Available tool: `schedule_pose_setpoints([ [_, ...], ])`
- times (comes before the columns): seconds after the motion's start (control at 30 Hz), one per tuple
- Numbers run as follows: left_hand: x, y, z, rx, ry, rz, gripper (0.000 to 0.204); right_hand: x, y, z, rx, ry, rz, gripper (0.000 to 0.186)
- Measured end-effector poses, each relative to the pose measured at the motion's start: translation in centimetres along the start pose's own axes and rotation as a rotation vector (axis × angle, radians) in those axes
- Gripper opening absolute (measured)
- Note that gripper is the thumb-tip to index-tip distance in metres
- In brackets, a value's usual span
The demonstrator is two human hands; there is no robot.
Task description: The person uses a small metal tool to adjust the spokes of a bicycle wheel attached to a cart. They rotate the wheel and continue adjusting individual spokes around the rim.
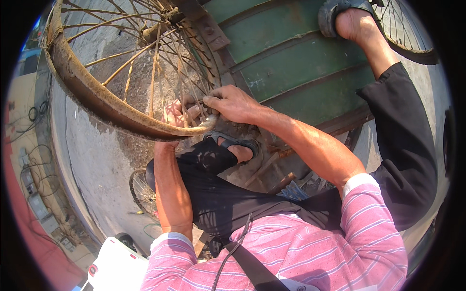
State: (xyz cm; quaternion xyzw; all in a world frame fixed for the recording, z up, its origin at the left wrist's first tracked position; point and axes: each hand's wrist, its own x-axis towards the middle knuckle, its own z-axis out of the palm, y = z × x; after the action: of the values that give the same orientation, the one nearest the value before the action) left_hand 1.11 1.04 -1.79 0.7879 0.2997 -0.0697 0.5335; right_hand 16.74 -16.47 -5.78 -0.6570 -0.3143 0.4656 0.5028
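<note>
A rusty spoked wheel (86, 100) stands at the upper left, its rim curving down toward me and its bare spokes running up to the hub (151, 35). My left hand (175, 114) reaches up behind the rim's near edge, fingers curled among the spokes (154, 77) and partly hidden by them. From the other side my right hand (234, 104) meets it, thumb and forefinger pinched together close to the spoke ends. Whatever lies between the fingertips of either hand is too small or covered to make out.
A green ribbed metal panel (296, 63) with a rusty frame fills the upper right. My sandalled foot (357, 22) rests up against it, near another wheel (407, 43). Below lie a small wheel (141, 191) and scrap pieces (281, 184). A white object (116, 266) is at lower left.
</note>
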Motion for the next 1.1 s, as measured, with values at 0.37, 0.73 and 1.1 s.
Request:
schedule_pose_setpoints([
  [0.37, -0.2, 0.7, 0.6, -0.359, 0.118, -0.054, 0.03, -1.8, 1.3, 2.1, 0.095, 0.207, 0.093, 0.039],
  [0.73, 0.3, 1.3, 0.3, -0.135, 0.064, -0.04, 0.035, -2.0, 1.9, 2.3, 0.121, 0.214, 0.087, 0.038],
  [1.1, 0.7, 0.5, 0.7, -0.269, 0.054, -0.049, 0.048, -2.3, 2.0, 2.6, 0.131, 0.265, 0.056, 0.039],
])
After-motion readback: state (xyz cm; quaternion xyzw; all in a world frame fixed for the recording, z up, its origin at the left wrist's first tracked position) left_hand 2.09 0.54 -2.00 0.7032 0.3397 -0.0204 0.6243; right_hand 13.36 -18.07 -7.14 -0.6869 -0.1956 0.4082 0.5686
